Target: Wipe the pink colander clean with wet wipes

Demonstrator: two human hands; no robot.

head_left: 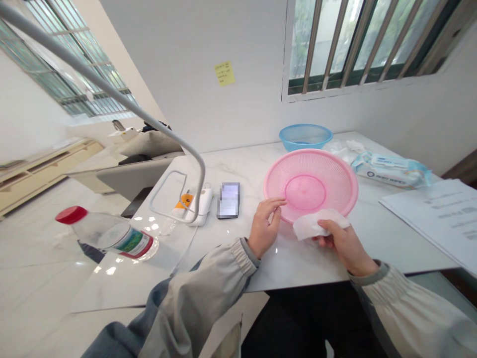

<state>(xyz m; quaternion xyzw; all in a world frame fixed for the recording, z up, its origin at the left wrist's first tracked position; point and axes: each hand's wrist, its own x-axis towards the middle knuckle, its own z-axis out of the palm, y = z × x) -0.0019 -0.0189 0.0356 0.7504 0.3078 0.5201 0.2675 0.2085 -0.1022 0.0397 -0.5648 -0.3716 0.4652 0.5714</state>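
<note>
A pink plastic basket with a perforated wall sits on the white marbled table in front of me. My left hand is at its near left rim, fingers reaching over the edge and thumb close beside it, so it appears to grip the rim lightly. Pinched between thumb and fingers of my right hand is a white wipe, spread out over the near right rim. Some of the right fingers are hidden beneath the wipe.
Behind the basket stands a blue bowl. A pack of wipes and papers lie to the right. Leftward are a phone, a white device, a bent grey rod and a red-capped bottle near the table's edge.
</note>
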